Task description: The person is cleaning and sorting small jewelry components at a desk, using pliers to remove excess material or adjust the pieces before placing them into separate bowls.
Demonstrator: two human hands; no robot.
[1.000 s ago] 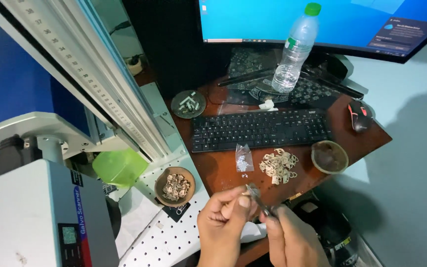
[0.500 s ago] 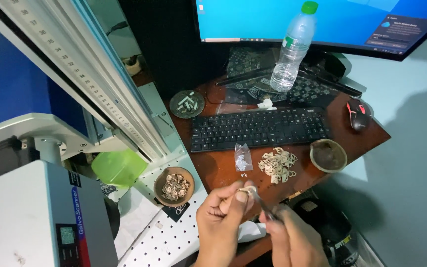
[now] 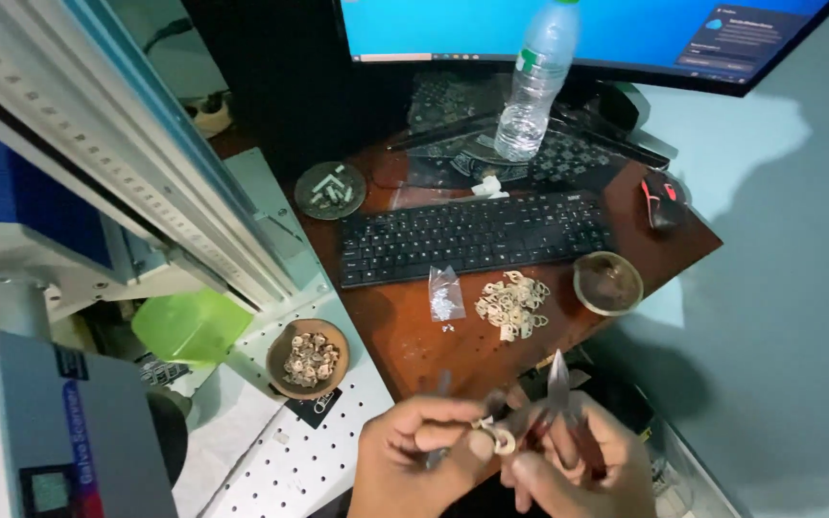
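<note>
1. My left hand (image 3: pixel 424 451) pinches a small pale ring (image 3: pixel 502 440) between thumb and forefinger, low over the desk (image 3: pixel 414 336) edge.
2. My right hand (image 3: pixel 578 460) grips pliers (image 3: pixel 558 403), fingers closed round the handles, tips pointing up beside the ring.

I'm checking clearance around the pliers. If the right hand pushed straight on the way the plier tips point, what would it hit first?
The right hand holds pliers pointing up the desk. Straight on, they would likely meet the pile of pale rings first, then the keyboard; height above the desk is unclear.

Ring pile (image 3: pixel 511 302) before keyboard (image 3: pixel 477 235)
</note>
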